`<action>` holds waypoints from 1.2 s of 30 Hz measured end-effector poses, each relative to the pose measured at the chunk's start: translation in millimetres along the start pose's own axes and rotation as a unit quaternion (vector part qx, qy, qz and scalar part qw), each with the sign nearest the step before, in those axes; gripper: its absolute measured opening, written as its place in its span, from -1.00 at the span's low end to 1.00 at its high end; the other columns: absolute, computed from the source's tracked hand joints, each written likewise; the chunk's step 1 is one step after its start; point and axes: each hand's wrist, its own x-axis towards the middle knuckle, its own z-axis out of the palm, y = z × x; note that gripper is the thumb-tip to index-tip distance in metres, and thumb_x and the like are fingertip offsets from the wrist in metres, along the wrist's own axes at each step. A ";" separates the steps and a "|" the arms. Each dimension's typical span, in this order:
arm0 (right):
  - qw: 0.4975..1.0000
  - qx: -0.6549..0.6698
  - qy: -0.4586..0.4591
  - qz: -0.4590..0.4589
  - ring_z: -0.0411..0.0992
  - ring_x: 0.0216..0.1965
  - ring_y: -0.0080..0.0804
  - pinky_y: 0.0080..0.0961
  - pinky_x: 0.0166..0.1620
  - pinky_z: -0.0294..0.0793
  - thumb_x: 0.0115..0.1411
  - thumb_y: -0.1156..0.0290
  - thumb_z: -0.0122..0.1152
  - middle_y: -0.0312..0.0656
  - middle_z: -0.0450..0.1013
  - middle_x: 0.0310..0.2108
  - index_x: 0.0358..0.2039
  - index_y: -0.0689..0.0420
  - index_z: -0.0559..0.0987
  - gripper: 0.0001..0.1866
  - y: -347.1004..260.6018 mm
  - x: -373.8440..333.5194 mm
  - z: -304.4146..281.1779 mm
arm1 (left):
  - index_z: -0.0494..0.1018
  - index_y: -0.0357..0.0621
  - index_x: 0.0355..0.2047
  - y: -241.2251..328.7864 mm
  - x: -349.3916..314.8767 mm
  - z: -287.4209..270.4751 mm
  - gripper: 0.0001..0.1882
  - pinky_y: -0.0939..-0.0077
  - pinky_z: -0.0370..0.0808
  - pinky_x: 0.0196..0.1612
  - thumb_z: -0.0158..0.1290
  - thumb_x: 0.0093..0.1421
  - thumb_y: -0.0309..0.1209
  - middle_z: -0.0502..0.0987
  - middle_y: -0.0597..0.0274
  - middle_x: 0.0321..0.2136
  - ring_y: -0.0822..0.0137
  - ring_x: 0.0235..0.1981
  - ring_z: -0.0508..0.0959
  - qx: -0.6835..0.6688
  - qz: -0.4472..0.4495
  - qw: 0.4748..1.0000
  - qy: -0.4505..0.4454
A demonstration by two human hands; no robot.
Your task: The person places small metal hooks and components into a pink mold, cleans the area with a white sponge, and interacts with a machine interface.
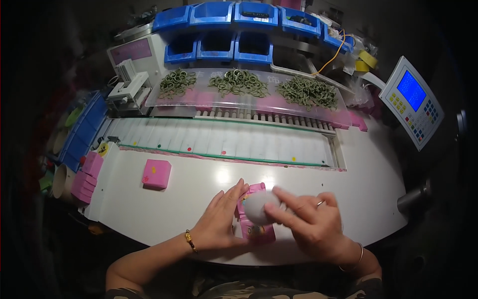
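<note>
On the near part of the white table lies a pink mould-like block (261, 235) in two parts, with coloured marks on its upper faces. My left hand (219, 214) lies along its left side, fingers at the far end and thumb at the near end, steadying it. My right hand (313, 224) pinches a rounded grey-white pouch-like thing (260, 209) over the block. The pouch is blurred and covers the middle of the block, so its exact kind cannot be told. Another pink block (157, 174) with yellow and red marks stands apart to the left.
Beyond the table front runs a white slatted conveyor (209, 141). Piles of grey-green rings (239, 82) lie on a clear sheet (271, 102) over rollers. Blue bins (211, 12) line the back. A control panel (412, 102) stands right; pink blocks (83, 187) are stacked left.
</note>
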 end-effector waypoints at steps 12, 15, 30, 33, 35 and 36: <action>0.999 -0.029 -0.039 0.021 0.48 -0.40 -0.49 -0.48 -0.22 0.27 -0.03 0.45 0.20 -0.22 0.46 0.11 0.08 -0.18 0.53 -0.42 18.9 -0.2 23.6 | -0.50 -0.35 0.35 -12.2 1.5 0.8 0.51 0.20 0.10 0.35 0.48 -0.20 -0.06 0.23 -0.22 0.23 -0.02 0.31 0.21 -0.123 0.015 0.992 0.021; 0.997 -0.046 -0.006 0.061 0.48 -0.42 -0.43 -0.46 -0.21 0.26 -0.03 0.49 0.20 -0.19 0.47 0.09 0.09 -0.13 0.53 -0.42 32.0 -14.2 11.8 | -0.44 -0.34 0.36 -8.3 -2.1 0.7 0.42 0.22 0.15 0.34 0.46 -0.14 -0.15 0.28 -0.14 0.21 0.05 0.28 0.26 -0.117 0.023 0.992 0.052; 0.922 0.347 -0.048 0.165 0.48 -0.10 -0.19 -0.31 -0.05 0.47 0.10 0.33 0.35 -0.11 0.51 -0.16 -0.08 0.17 0.54 -0.63 20.5 -17.1 54.5 | 0.28 -0.20 0.09 14.1 4.0 0.4 -0.40 0.41 0.45 0.13 0.27 0.05 -0.62 0.46 0.19 -0.10 0.36 -0.01 0.51 -0.351 -0.009 0.929 0.118; 0.895 0.403 -0.043 0.186 0.53 -0.21 -0.33 -0.52 -0.30 0.60 0.10 0.38 0.36 -0.13 0.52 -0.22 -0.14 0.22 0.57 -0.68 22.0 -16.6 58.2 | 0.39 -0.23 0.00 8.9 2.7 3.8 -0.50 0.41 0.53 0.02 0.31 0.05 -0.51 0.55 0.16 -0.17 0.36 -0.08 0.57 -0.332 -0.020 0.933 0.137; 0.894 0.401 -0.039 0.196 0.53 -0.22 -0.32 -0.51 -0.29 0.60 0.11 0.38 0.36 -0.12 0.52 -0.22 -0.14 0.21 0.56 -0.68 19.8 -16.4 60.2 | 0.41 -0.24 -0.06 10.2 4.4 3.2 -0.57 0.50 0.58 -0.12 0.29 0.07 -0.50 0.58 0.16 -0.23 0.35 -0.14 0.60 -0.308 -0.022 0.937 0.162; 0.893 0.398 -0.035 0.206 0.53 -0.24 -0.31 -0.49 -0.27 0.59 0.11 0.37 0.36 -0.12 0.51 -0.23 -0.15 0.21 0.56 -0.68 18.2 -16.3 61.2 | 0.41 -0.24 -0.06 9.3 5.4 3.1 -0.57 0.50 0.58 -0.12 0.29 0.07 -0.50 0.58 0.16 -0.23 0.35 -0.14 0.60 -0.309 -0.021 0.937 0.161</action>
